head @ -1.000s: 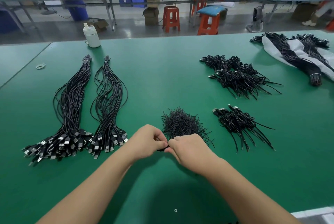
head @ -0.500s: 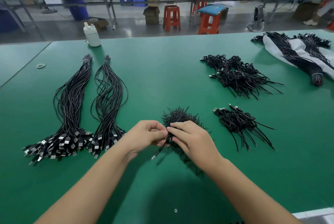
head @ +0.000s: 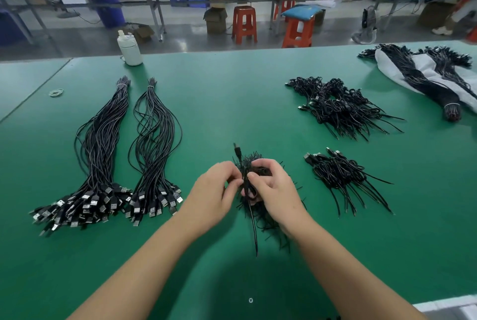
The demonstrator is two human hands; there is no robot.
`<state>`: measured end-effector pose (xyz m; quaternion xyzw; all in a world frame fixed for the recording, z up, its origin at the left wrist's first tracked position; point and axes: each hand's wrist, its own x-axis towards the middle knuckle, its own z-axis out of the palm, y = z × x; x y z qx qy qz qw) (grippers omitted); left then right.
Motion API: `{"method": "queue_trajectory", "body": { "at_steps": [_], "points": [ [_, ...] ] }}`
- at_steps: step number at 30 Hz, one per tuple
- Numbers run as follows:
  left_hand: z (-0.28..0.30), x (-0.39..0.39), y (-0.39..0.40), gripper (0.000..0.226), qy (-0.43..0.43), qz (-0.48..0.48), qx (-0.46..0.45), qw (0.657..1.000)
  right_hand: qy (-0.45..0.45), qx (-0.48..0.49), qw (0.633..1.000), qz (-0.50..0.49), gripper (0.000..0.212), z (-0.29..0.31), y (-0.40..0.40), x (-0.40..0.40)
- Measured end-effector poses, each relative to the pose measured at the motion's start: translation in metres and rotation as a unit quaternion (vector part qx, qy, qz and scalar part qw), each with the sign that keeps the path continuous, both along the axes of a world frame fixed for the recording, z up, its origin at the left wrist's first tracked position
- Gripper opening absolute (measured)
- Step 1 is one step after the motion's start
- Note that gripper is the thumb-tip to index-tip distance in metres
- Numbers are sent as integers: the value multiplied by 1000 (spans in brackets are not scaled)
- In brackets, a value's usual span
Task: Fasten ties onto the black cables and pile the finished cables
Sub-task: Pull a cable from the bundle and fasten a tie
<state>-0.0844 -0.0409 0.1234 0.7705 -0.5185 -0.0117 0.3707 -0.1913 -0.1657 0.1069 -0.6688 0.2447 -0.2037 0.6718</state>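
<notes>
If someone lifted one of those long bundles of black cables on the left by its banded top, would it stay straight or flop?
Probably flop. The left cable bundle is tied only by a band near its top, and its thin strands already bow and wave apart. The plug end would likely hang heavy and swing, since the connectors lie crowded there. It seems unlikely to roll.

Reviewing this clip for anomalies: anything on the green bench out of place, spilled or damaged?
Nothing stands out. A rubber band lies loose at the far left of the green bench; both hands, left hand and right hand, grip one cable.
</notes>
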Motion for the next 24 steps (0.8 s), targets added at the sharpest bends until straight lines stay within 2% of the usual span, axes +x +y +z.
{"method": "queue_trajectory", "body": {
  "at_steps": [2,4,6,9,11,13,15,17,20,24],
  "points": [
    [1,0,0,9,-117,-22,-1,993,-16,44,999,15,10,0,-1,0],
    [1,0,-1,6,-183,-36,4,982,-24,69,997,30,10,-1,-3,0],
    [0,1,0,9,-178,-33,5,983,-38,102,993,51,13,0,-4,-2],
    [0,2,2,16,-69,0,-13,998,-63,146,982,100,22,0,-6,-5],
    [0,4,3,21,-7,13,-15,1000,-59,132,983,111,24,1,-5,-5],
    [0,3,3,20,10,10,-9,1000,-42,80,991,95,21,2,-7,-5],
    [2,1,3,16,1,0,-4,1000,-5,6,997,75,16,5,-8,-5],
    [4,0,2,10,-31,-12,-5,999,20,-20,997,71,24,5,-7,-4],
    [4,-2,0,7,-72,-19,-14,997,22,34,996,82,32,6,-3,-1],
    [-3,-5,0,7,-151,-13,11,988,33,72,995,61,16,3,-3,3]
  ]
}}
